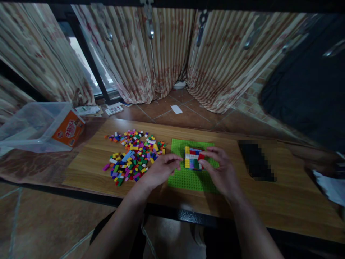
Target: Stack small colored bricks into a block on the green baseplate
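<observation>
Fingers (210, 154) of your right hand (222, 173) are pinching a multicoloured plastic-brick block's (192, 157) right edge, your loosely curled left hand (162, 169) hovering left.

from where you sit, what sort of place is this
Probably a room in a home: patterned curtains hang beside a window above a tiled floor, and toy bricks lie spread on a wooden tabletop.

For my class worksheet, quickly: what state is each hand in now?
Left hand: fingers partly curled; whether it holds anything cannot be told.
Right hand: closed on a red plastic brick.
</observation>
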{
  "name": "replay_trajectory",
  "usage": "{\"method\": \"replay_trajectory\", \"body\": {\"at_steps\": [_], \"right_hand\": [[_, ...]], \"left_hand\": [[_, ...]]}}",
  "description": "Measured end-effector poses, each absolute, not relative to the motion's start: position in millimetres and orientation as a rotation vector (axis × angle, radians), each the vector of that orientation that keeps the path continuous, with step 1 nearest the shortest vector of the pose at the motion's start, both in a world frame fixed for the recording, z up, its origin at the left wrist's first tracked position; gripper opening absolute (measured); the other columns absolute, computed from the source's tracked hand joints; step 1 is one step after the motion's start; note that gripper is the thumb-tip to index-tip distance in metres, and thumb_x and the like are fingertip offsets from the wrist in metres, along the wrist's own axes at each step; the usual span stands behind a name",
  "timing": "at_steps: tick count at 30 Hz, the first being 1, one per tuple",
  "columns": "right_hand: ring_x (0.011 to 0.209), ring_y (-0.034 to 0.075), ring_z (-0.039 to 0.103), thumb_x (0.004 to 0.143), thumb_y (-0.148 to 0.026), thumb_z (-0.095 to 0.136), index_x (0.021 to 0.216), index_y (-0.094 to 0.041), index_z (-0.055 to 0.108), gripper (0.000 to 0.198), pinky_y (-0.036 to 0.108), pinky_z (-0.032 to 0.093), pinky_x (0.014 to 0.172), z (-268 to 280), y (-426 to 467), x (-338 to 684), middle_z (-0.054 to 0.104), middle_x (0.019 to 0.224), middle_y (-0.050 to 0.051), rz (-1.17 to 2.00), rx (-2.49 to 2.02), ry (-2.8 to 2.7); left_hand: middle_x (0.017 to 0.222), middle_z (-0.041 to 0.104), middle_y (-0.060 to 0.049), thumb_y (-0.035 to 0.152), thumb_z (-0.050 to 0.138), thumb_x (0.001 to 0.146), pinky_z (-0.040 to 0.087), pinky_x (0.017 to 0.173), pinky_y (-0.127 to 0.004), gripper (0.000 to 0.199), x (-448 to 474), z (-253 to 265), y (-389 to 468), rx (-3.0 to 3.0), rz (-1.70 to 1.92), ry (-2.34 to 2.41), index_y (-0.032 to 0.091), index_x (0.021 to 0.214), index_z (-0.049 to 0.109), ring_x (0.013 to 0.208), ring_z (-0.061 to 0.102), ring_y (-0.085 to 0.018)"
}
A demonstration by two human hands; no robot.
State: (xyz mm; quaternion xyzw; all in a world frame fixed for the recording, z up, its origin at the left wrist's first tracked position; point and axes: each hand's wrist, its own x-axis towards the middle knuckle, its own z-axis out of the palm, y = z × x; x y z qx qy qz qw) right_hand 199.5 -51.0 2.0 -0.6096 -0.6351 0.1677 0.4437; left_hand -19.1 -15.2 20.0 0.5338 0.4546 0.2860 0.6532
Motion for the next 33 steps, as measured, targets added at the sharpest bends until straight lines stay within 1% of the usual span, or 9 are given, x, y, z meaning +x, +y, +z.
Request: {"method": "replay_trajectory", "body": {"at_steps": [6, 10, 13, 16, 19, 23, 27, 33], "right_hand": [[0.123, 0.028, 0.049, 0.083, -0.036, 0.069, 0.102, -0.029, 0.074, 0.021, 0.051, 0.041, 0.102, -8, -49, 183, 0.055, 0.128, 0.008, 0.414, -1.506, -1.816], [0.125, 0.030, 0.047, 0.084, -0.035, 0.067, 0.103, -0.030, 0.073, 0.021, 0.054, 0.040, 0.103, -10, -48, 184, 0.053, 0.132, 0.009, 0.409, -1.544, -1.816], [0.126, 0.029, 0.047, 0.084, -0.035, 0.065, 0.107, -0.029, 0.072, 0.024, 0.053, 0.040, 0.104, -10, -49, 185, 0.051, 0.134, 0.009, 0.445, -1.561, -1.774], [0.124, 0.028, 0.049, 0.084, -0.036, 0.065, 0.106, -0.026, 0.071, 0.025, 0.051, 0.041, 0.103, -9, -49, 185, 0.052, 0.133, 0.010, 0.482, -1.578, -1.712], [0.121, 0.027, 0.052, 0.083, -0.038, 0.064, 0.105, -0.025, 0.070, 0.026, 0.050, 0.040, 0.103, -9, -47, 186, 0.054, 0.130, 0.010, 0.487, -1.577, -1.656], [0.113, 0.027, 0.058, 0.085, -0.042, 0.060, 0.102, -0.022, 0.070, 0.028, 0.051, 0.041, 0.101, -10, -44, 185, 0.061, 0.119, 0.011, 0.438, -1.613, -1.517], [0.108, 0.028, 0.059, 0.085, -0.045, 0.058, 0.107, -0.017, 0.067, 0.037, 0.050, 0.043, 0.098, -13, -43, 180, 0.065, 0.111, 0.014, 0.411, -1.682, -1.420], [0.114, 0.032, 0.055, 0.078, -0.052, 0.063, 0.123, -0.009, 0.058, 0.062, 0.050, 0.042, 0.099, -16, -42, 168, 0.060, 0.120, 0.020, 0.386, -1.834, -1.360]], "left_hand": [[0.069, 0.064, 0.001, 0.026, 0.054, 0.084, 0.035, 0.056, -0.023, 0.030, -13, 16, -18, 1.384, 0.545, 1.011, 0.018, 0.108, 0.070, 0.054, 0.045, -0.010], [0.067, 0.062, 0.001, 0.026, 0.053, 0.085, 0.036, 0.058, -0.024, 0.031, -10, 18, -18, 1.422, 0.509, 0.994, 0.016, 0.110, 0.069, 0.056, 0.046, -0.010], [0.067, 0.061, 0.001, 0.026, 0.053, 0.085, 0.037, 0.060, -0.025, 0.031, -7, 18, -19, 1.441, 0.496, 0.973, 0.015, 0.110, 0.068, 0.057, 0.046, -0.011], [0.067, 0.061, 0.001, 0.026, 0.052, 0.086, 0.038, 0.062, -0.026, 0.030, -5, 16, -20, 1.462, 0.506, 0.967, 0.016, 0.107, 0.069, 0.059, 0.048, -0.011], [0.067, 0.061, 0.001, 0.025, 0.052, 0.085, 0.040, 0.065, -0.027, 0.031, -4, 15, -20, 1.449, 0.499, 0.962, 0.015, 0.110, 0.068, 0.061, 0.050, -0.012], [0.067, 0.061, 0.002, 0.026, 0.053, 0.085, 0.042, 0.067, -0.027, 0.031, -3, 13, -19, 1.427, 0.509, 0.948, 0.015, 0.110, 0.068, 0.062, 0.052, -0.012], [0.066, 0.062, 0.002, 0.024, 0.053, 0.084, 0.041, 0.066, -0.027, 0.030, -2, 9, -18, 1.439, 0.531, 0.942, 0.015, 0.108, 0.069, 0.061, 0.052, -0.012], [0.067, 0.062, 0.001, 0.024, 0.054, 0.084, 0.040, 0.064, -0.026, 0.033, -1, 9, -17, 1.429, 0.524, 0.947, 0.013, 0.112, 0.068, 0.060, 0.052, -0.012]]}}
